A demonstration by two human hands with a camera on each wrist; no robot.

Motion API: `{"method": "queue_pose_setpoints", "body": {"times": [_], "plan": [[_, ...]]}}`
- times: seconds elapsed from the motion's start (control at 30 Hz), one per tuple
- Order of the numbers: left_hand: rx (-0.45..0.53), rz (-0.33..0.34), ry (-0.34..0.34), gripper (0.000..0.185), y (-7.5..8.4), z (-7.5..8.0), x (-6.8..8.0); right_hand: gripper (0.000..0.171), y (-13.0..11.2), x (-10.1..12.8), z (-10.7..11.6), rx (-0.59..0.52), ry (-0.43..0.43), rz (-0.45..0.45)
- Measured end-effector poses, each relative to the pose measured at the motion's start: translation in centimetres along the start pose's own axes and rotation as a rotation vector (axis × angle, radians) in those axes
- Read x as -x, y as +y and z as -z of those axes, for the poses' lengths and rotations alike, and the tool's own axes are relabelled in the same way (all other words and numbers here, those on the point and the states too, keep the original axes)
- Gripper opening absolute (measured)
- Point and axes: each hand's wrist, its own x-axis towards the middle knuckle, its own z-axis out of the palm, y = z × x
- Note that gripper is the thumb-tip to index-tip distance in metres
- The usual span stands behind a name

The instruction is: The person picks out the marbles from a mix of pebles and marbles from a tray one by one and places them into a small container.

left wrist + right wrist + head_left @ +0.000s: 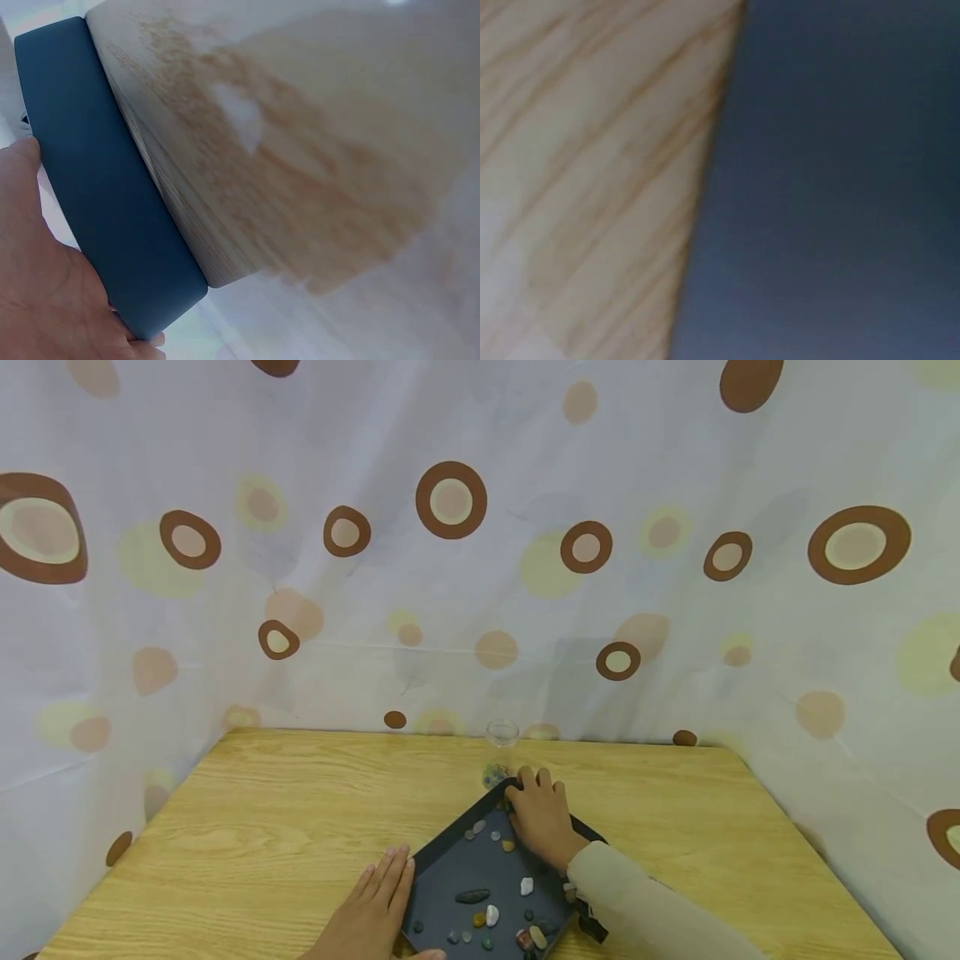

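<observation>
On the wooden surface, the dark blue square tray of loose pebbles has the left hand flat-fingered against its left edge; the right hand curls its fingers over its far corner. A tilt could likely spill pebbles.

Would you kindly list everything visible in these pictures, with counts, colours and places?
Tray: one, dark blue, near edge of the table.
Stones: a dozen or more, white, grey, amber and dark, scattered in the tray.
Glass: one, clear, at the table's far edge.
Table: one, light wood.
Curtain: white with brown and yellow spots, behind.
Left hand: flat against the tray's left side.
Right hand: over the tray's far corner.
</observation>
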Motion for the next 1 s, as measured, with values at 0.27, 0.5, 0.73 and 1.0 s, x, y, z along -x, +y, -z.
{"method": "queue_pose_setpoints", "body": {"times": [0.27,0.5,0.73,1.0], "plan": [[-0.004,-0.002,-0.016,0.103,0.10,0.11,-0.13,0.011,0.12,0.16,-0.26,0.002,0.034,0.000],[0.006,0.006,-0.029,0.103,0.08,0.21,-0.19,0.010,0.15,0.24,-0.25,-0.015,0.041,0.012],[0.021,0.014,-0.034,0.104,0.10,0.30,-0.17,0.010,0.32,-0.03,0.28,-0.109,-0.021,-0.012],[0.021,0.013,-0.037,0.104,0.11,0.35,-0.21,0.007,0.41,0.13,0.23,-0.074,-0.035,-0.006]]}}
